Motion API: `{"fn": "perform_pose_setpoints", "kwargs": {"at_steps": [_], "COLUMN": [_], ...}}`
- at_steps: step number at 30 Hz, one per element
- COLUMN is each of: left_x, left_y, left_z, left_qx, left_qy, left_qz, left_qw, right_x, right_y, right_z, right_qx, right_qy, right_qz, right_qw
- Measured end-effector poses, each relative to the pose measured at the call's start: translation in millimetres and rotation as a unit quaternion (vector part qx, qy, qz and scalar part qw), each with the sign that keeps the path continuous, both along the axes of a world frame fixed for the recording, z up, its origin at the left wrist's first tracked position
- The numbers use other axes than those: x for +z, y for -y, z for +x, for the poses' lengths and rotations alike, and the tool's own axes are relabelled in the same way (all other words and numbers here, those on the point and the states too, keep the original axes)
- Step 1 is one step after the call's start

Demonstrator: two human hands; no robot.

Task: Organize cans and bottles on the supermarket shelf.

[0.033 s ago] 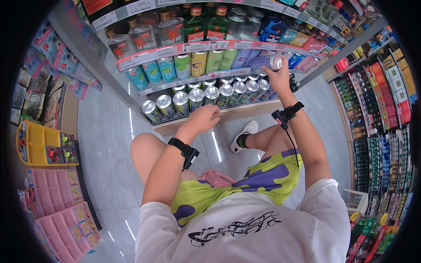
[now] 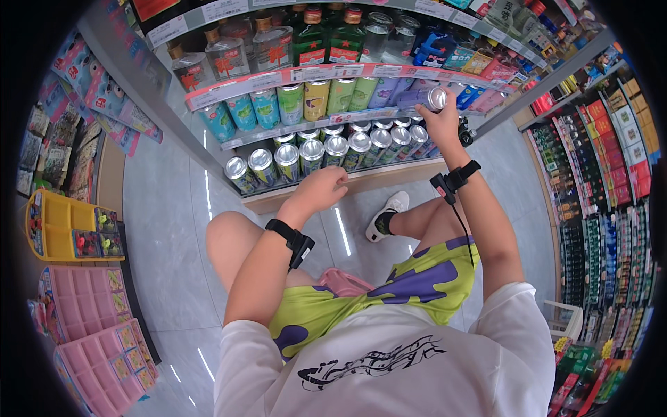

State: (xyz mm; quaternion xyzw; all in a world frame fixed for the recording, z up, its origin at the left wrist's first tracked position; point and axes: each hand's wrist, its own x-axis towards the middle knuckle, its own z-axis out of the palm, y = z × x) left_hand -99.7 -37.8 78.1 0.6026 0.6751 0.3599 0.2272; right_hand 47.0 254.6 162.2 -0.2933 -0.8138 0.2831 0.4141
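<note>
Clamps a pale-purple, silver-lidded cylindrical can [image 2: 419,99], upper right of the frame, in the right hand [image 2: 445,122], nearer by far; points its long axis leftward from the fingers. Cannot make out far fingertips, or can base amid purple drink cans [image 2: 382,92]. Holds the left hand [image 2: 321,189] near centre, loosely bent, fingers slightly apart.

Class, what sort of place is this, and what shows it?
Probably a shop, perhaps a convenience store: drink cans stand in rows, with price labels and glass bottles above them.
</note>
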Motion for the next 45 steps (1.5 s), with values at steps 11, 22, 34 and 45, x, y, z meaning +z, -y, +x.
{"fn": "perform_pose_setpoints", "kwargs": {"at_steps": [11,22,34,45], "left_x": [-12,-18,-23,-21], "left_y": [24,26,20,14], "left_z": [-3,-3,-1,2], "left_qx": [0.006,0.004,-0.018,-0.023], "left_qy": [0.005,0.002,-0.005,0.004], "left_qz": [-0.033,-0.066,-0.068,-0.100], "left_qw": [0.999,0.998,0.998,0.995], "right_x": [-7,-14,-12,-6], "right_y": [-22,-28,-22,-18], "right_z": [-11,-11,-16,-8], "right_qx": [-0.007,0.001,-0.018,0.006], "right_qy": [0.025,-0.019,-0.039,-0.057], "right_qz": [-0.019,-0.006,0.003,-0.035], "right_qw": [0.999,1.000,0.999,0.998]}}
